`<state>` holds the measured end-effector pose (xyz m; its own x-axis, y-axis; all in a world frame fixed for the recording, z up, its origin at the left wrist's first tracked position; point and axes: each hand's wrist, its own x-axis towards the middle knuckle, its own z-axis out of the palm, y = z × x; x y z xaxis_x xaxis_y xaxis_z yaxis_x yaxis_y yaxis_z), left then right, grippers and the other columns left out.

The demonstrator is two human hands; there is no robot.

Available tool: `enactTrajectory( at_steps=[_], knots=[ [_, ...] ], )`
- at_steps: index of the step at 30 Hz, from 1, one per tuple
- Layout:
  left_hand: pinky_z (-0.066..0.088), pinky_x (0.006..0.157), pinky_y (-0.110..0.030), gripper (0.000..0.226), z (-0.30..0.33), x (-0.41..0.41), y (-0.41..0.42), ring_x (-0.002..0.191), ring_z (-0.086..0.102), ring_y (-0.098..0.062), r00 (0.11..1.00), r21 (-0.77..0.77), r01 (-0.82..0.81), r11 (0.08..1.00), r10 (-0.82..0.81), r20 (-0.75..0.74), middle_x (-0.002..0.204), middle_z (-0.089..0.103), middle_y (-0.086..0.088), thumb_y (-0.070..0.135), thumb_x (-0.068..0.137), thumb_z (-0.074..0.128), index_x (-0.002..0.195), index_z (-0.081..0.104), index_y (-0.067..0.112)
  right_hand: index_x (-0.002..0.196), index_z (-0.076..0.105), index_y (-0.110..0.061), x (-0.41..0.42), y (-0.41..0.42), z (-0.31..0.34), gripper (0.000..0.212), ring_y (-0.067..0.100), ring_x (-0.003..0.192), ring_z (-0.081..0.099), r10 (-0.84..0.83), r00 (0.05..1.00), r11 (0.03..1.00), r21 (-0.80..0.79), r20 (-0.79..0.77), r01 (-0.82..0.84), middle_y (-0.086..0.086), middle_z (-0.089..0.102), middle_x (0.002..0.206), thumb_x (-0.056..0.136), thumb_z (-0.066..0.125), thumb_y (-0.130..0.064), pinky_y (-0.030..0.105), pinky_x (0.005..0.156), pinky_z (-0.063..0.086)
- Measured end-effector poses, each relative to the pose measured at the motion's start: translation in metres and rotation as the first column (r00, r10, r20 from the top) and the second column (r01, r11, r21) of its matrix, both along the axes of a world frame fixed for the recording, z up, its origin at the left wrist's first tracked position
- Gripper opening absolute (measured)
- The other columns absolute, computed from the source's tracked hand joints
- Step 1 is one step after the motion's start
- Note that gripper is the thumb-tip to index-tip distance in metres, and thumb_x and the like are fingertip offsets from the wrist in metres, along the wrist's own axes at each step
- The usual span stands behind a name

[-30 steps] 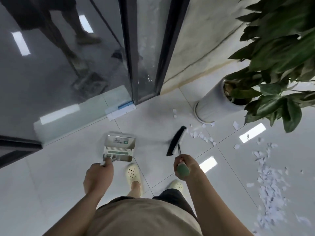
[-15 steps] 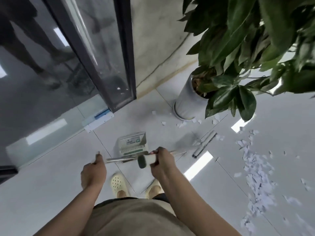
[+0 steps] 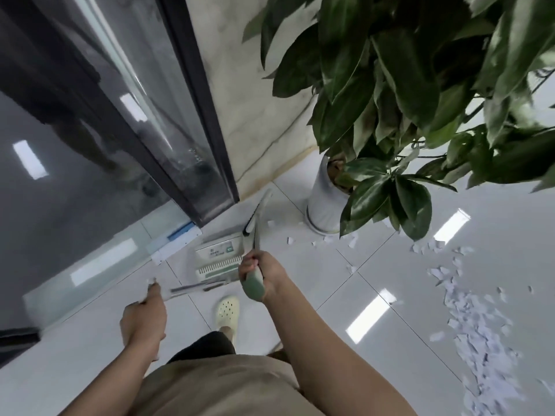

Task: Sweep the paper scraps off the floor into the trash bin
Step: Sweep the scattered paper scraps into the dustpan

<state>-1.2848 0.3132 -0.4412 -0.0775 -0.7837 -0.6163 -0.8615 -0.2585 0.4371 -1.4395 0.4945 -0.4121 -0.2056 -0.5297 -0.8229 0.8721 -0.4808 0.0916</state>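
Right hand [image 3: 260, 273] curled round the green grip of the broom [image 3: 254, 226]; broom head blurred, up by the door frame [image 3: 207, 151]. Left hand [image 3: 143, 321] fingers wrapped on the dustpan handle [image 3: 192, 288]. Dustpan [image 3: 217, 256] sits on the floor tiles just ahead of the right hand; it carries a green-and-white label, text too blurred to read. Paper scraps [image 3: 468, 307] strewn well to the right, a few near the white plant pot [image 3: 326, 205]. Cream clog [image 3: 227, 310] between the arms.
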Motion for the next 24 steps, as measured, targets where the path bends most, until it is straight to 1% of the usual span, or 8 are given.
enactTrajectory(
  at_steps=[3, 6, 10, 13, 16, 19, 21, 24],
  knots=[
    [0.041, 0.053, -0.032, 0.068, 0.007, -0.02, -0.018, 0.047, 0.045, -0.027, 0.99, -0.09, 0.14, 0.986, -0.141, -0.011, 0.062, 0.05, -0.011, 0.076, 0.082, 0.046, 0.069, 0.043, 0.009, 0.048, 0.04, -0.01, -0.026, 0.012, -0.021, 0.035, 0.009, 0.027, 0.037, -0.006, 1.0, 1.0, -0.024, 0.0, 0.006, -0.001, 0.035, 0.037, 0.079, 0.041, 0.005, 0.013, 0.03, 0.033],
    [0.05, 0.062, -0.039, 0.068, 0.018, -0.05, -0.034, 0.058, 0.06, -0.034, 0.956, -0.143, 0.292, 0.946, -0.293, 0.01, 0.066, 0.059, -0.015, 0.065, 0.095, 0.042, 0.067, 0.049, 0.003, 0.054, 0.041, -0.01, -0.042, 0.029, -0.042, 0.025, 0.01, 0.027, 0.041, -0.067, 0.998, 0.998, 0.002, 0.009, 0.067, -0.001, 0.038, 0.038, 0.069, 0.049, 0.009, 0.017, 0.028, 0.036],
    [0.055, 0.069, -0.044, 0.064, 0.023, -0.099, -0.045, 0.07, 0.065, -0.037, 0.921, -0.135, 0.388, 0.911, -0.382, 0.072, 0.087, 0.066, -0.019, 0.064, 0.097, 0.041, 0.09, 0.058, 0.003, 0.067, 0.039, -0.014, -0.043, 0.06, -0.062, 0.027, 0.009, 0.026, 0.039, -0.114, 0.993, 0.984, 0.143, 0.035, 0.108, -0.002, 0.04, 0.04, 0.093, 0.037, -0.004, 0.015, 0.027, 0.035],
    [0.058, 0.073, -0.048, 0.067, 0.018, -0.133, -0.037, 0.078, 0.067, -0.04, 0.884, -0.088, 0.464, 0.882, -0.454, 0.113, 0.103, 0.067, -0.022, 0.064, 0.095, 0.041, 0.107, 0.057, 0.0, 0.071, 0.042, -0.011, -0.024, 0.078, -0.064, 0.027, 0.008, 0.027, 0.039, -0.072, 0.996, 0.964, 0.259, 0.043, 0.059, -0.001, 0.041, 0.042, 0.098, 0.037, -0.008, 0.014, 0.028, 0.035],
    [0.059, 0.081, -0.052, 0.06, 0.013, -0.153, -0.008, 0.084, 0.068, -0.041, 0.786, -0.067, 0.616, 0.785, -0.607, 0.12, 0.101, 0.067, -0.021, 0.063, 0.097, 0.041, 0.097, 0.052, 0.004, 0.073, 0.042, -0.01, 0.01, 0.094, -0.061, 0.025, 0.008, 0.027, 0.038, -0.033, 0.997, 0.945, 0.326, 0.071, 0.008, 0.0, 0.04, 0.043, 0.096, 0.039, -0.003, 0.014, 0.03, 0.035],
    [0.059, 0.081, -0.051, 0.066, 0.006, -0.159, 0.022, 0.083, 0.068, -0.04, 0.686, -0.032, 0.723, 0.69, -0.714, 0.14, 0.1, 0.07, -0.02, 0.066, 0.097, 0.037, 0.094, 0.059, 0.004, 0.074, 0.043, -0.01, 0.04, 0.119, -0.064, 0.023, 0.008, 0.027, 0.038, -0.054, 0.994, 0.934, 0.357, 0.093, 0.018, 0.0, 0.04, 0.046, 0.095, 0.04, -0.002, 0.014, 0.03, 0.036],
    [0.059, 0.079, -0.048, 0.065, 0.007, -0.16, 0.041, 0.082, 0.067, -0.04, 0.671, -0.027, 0.738, 0.674, -0.729, 0.135, 0.097, 0.068, -0.02, 0.065, 0.098, 0.037, 0.093, 0.059, 0.005, 0.074, 0.045, -0.009, 0.051, 0.144, -0.064, 0.023, 0.008, 0.028, 0.039, -0.104, 0.989, 0.944, 0.323, 0.103, 0.065, 0.0, 0.04, 0.047, 0.095, 0.04, -0.002, 0.015, 0.03, 0.037],
    [0.058, 0.072, -0.045, 0.062, 0.012, -0.16, 0.076, 0.076, 0.066, -0.039, 0.71, -0.018, 0.704, 0.71, -0.701, 0.067, 0.083, 0.063, -0.017, 0.061, 0.1, 0.04, 0.078, 0.055, 0.005, 0.069, 0.045, -0.008, 0.053, 0.191, -0.06, 0.029, 0.008, 0.027, 0.04, -0.234, 0.965, 0.945, 0.261, 0.118, 0.198, 0.001, 0.042, 0.044, 0.096, 0.038, -0.002, 0.015, 0.029, 0.038]
  ],
)
